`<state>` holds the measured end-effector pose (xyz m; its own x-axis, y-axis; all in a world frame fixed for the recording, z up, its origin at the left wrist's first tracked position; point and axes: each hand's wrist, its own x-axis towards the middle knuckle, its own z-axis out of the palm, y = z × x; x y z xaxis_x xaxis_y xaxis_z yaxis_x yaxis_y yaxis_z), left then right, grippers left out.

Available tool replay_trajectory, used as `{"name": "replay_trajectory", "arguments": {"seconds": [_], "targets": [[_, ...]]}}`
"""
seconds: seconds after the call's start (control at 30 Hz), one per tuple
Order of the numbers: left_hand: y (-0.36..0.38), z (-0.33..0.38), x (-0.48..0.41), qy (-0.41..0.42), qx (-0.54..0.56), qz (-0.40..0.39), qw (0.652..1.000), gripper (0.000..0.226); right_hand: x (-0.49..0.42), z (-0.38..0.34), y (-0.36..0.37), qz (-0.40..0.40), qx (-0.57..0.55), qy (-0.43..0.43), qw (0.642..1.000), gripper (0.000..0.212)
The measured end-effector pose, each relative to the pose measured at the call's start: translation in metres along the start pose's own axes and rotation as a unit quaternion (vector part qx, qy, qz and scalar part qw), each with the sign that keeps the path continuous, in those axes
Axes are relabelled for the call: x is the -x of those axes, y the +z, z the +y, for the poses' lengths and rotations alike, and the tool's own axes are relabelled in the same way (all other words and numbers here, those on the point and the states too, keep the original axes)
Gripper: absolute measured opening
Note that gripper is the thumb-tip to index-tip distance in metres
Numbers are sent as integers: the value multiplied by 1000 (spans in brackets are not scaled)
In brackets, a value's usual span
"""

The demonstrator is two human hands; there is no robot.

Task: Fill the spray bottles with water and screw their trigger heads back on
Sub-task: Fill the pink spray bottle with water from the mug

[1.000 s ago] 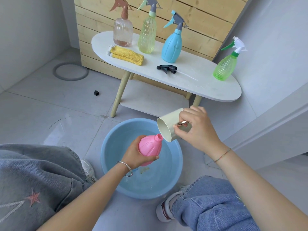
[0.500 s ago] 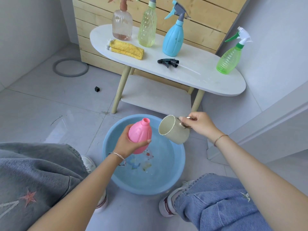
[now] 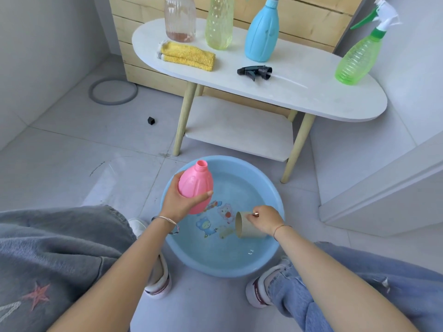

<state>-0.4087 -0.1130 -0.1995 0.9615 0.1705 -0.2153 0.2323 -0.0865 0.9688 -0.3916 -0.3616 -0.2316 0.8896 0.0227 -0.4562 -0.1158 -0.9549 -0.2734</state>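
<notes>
Tiled floor, blue basin [image 3: 215, 268] of water below white tabletop [image 3: 311, 92]. Left grip [image 3: 177, 202] wraps pink bottle [image 3: 194, 185], uncapped, held above basin. Right grip [image 3: 263, 220] pinches handle of beige cup [image 3: 251, 231], which lies sideways in the water.

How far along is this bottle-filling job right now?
Likely done: blue bottle and green bottle on the table wear heads; the clear bottle and yellow bottle are cropped at the top. In hand: the left hand grips the headless pink bottle over the basin; the right hand dips a cup in its water. Left: fill it and screw on the black trigger head lying on the table.
</notes>
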Motion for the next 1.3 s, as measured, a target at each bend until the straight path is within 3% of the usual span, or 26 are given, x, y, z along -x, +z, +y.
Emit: {"name": "replay_trajectory", "arguments": {"seconds": [0.13,0.33,0.57,0.73,0.9,1.03,1.2,1.3], "targets": [[1,-3,-3,-1,-10,0,1000,91,-3,-2,13,21,4,-14,1000,30],[0,-8,-7,-10,-22,-2,1000,93,-5,-3,33,13,8,-24,1000,41],[-2,-9,-8,-16,-21,-2,1000,93,-9,-7,46,-14,-139,20,990,42],[-2,-7,-8,-13,-17,5,1000,93,-2,-4,39,-5,-338,84,938,37],[-3,-3,-6,-6,-9,8,1000,98,8,-11,19,54,-463,98,879,23],[-3,3,-2,11,1,18,1000,88,14,-21,-11,102,-524,98,840,19],[1,17,1,37,5,33,999,83,23,-32,-64,148,-569,78,805,37],[4,26,3,50,10,30,998,84,32,-36,-97,155,-589,44,792,30]]}}
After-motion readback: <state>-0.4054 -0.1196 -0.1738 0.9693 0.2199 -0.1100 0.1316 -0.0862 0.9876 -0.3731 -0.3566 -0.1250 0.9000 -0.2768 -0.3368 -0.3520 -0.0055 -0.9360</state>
